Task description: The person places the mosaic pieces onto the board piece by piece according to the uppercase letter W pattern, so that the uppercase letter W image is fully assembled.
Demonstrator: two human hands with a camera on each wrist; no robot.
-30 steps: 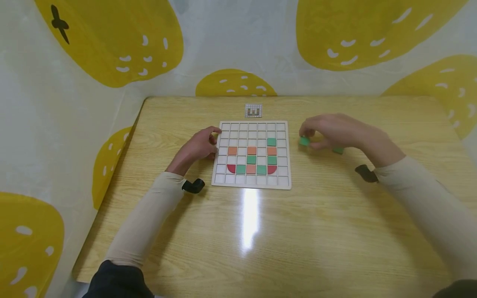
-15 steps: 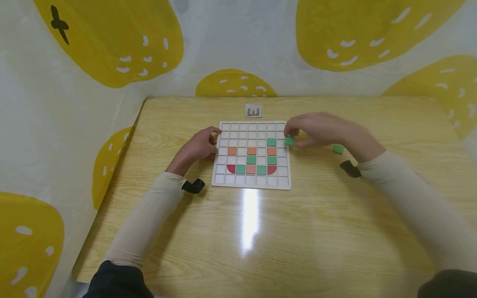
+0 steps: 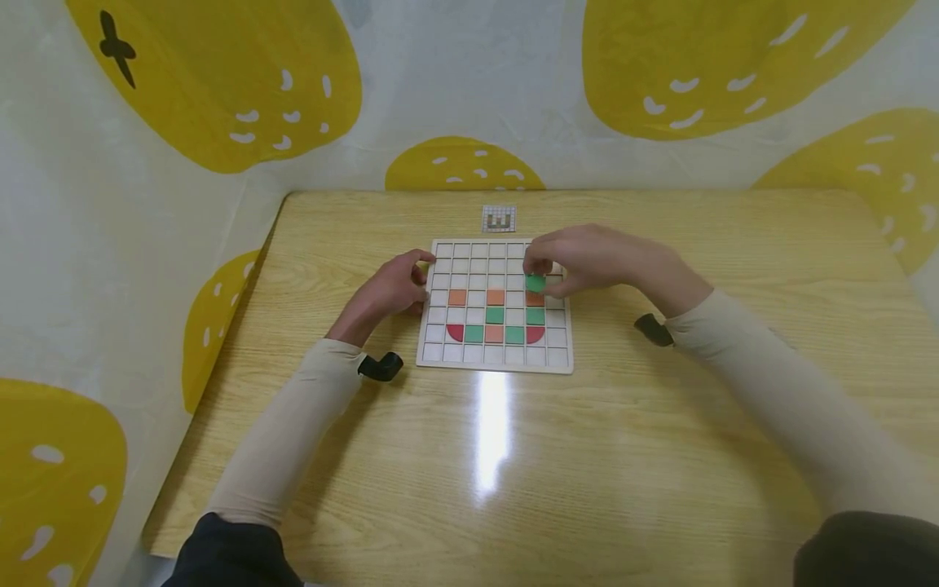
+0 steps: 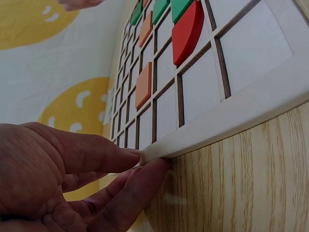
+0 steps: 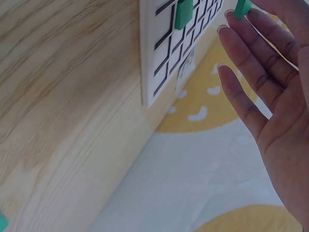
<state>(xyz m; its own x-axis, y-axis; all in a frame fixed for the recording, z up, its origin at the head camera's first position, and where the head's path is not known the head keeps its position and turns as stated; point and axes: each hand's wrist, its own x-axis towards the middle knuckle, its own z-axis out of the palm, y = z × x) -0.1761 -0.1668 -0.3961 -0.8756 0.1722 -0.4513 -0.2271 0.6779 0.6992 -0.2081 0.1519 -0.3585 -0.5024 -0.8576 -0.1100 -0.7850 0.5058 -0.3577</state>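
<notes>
A white square board with a grid of cells lies on the table and carries green and orange square tiles plus two red quarter-round tiles. At the board's left edge, my left hand pinches the rim between thumb and fingertip, as the left wrist view shows closely. My right hand is over the board's upper right part, pinching a green square tile that looks tilted. Another green tile sits on the board near it. In the head view the held tile overlaps that spot.
A small card printed with a grid pattern lies behind the board. One loose green tile is on the table, hidden by my right arm in the head view. A patterned cloth hangs beyond the table.
My right hand has moved left with the green tile, from the table right of the board to over its upper right cells. My left hand stays put.
</notes>
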